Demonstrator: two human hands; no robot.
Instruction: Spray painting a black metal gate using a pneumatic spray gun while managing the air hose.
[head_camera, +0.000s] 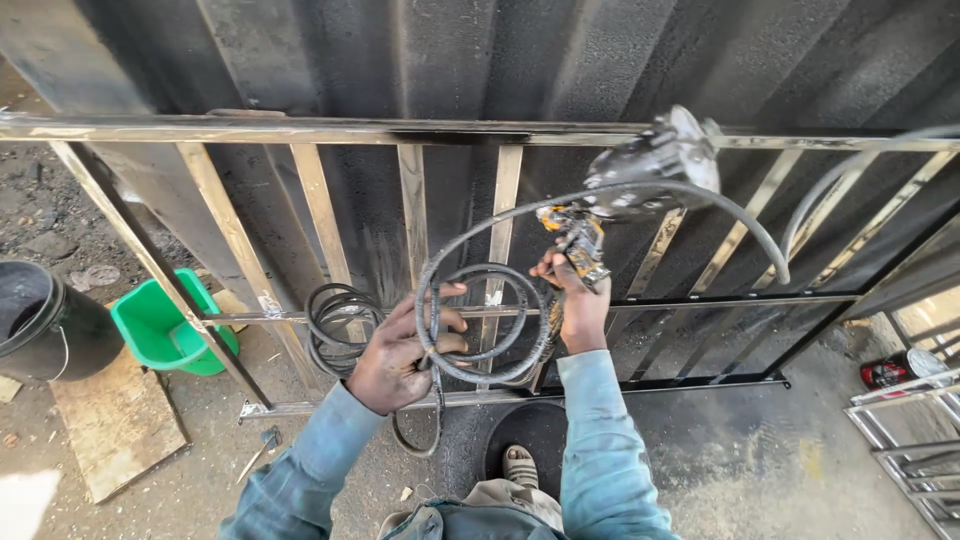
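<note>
My right hand (572, 300) grips the handle of a paint-crusted spray gun (640, 175), held up in front of a metal gate frame (420, 131). A grey air hose (700, 198) arcs from the gun toward the right. My left hand (400, 352) holds several coils of that hose (480, 325) gathered in loops below the gun. The frame's bars are bare metal on the left and black on the right. It leans against a black-sprayed corrugated wall (560, 60).
A green plastic tub (160, 330) and a black bucket (40, 320) stand at the left beside a wooden board (115, 425). My sandalled foot (520, 465) is beside a round black container (535, 425). A red can (885, 374) and metal frames (910, 430) lie at right.
</note>
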